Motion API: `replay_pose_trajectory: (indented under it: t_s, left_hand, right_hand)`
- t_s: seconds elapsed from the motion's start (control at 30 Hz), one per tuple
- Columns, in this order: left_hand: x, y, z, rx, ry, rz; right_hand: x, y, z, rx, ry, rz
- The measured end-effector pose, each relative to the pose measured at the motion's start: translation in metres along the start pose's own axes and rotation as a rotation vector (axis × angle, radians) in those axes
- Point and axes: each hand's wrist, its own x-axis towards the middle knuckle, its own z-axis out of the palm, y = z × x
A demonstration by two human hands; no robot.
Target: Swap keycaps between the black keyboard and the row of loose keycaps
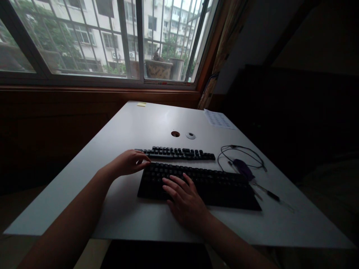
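A black keyboard (221, 186) lies on the white table in front of me. My right hand (185, 198) rests on its left half, palm down, fingers stretched out and slightly spread. At the keyboard's far left corner is my left hand (130, 163), its thumb and forefinger curled together in a pinch. Whatever is between those fingertips is too small and dark to make out. Just behind the keyboard, black keycaps (176, 153) stand in rows, and the back of my left hand is close to their left end.
A coiled black cable (244, 147) and a dark purple pouch (243, 169) lie to the right. Beside them is a thin tool with a black handle (272, 195). Farther back are a cable hole (175, 134), its round cover (190, 136), a printed sheet (219, 119) and yellow sticky notes (141, 104).
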Motion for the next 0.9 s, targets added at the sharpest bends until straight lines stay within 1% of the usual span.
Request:
replay_pose_trajectory:
  t_s: [0.27, 0.33, 0.5, 0.7, 0.83, 0.9]
  left_hand:
    - [-0.0004, -0.001, 0.0001, 0.019, -0.012, -0.01]
    - [-0.0006, -0.0008, -0.0002, 0.015, -0.015, -0.005]
    - [-0.0012, -0.0028, 0.0008, 0.003, -0.001, 0.006]
    - [-0.0016, -0.0056, 0.0033, 0.018, -0.007, -0.016]
    - [-0.0017, -0.0056, 0.0032, 0.023, -0.005, -0.001]
    - [-0.0015, -0.0048, 0.0027, 0.019, 0.005, 0.006]
  right_hand:
    - [0.0015, -0.0012, -0.0022, 0.055, -0.013, 0.011]
    - [0.0013, -0.0012, -0.0025, 0.062, 0.016, 0.011]
    - [-0.0017, -0.0005, -0.0018, 0.051, 0.109, -0.04]
    - [0.0023, -0.0015, -0.0035, 0.05, 0.06, -0.016]
    - [0.0024, -0.0023, -0.0042, 0.058, 0.11, -0.041]
    - [0.0022, -0.0024, -0.0043, 0.048, 0.11, -0.043]
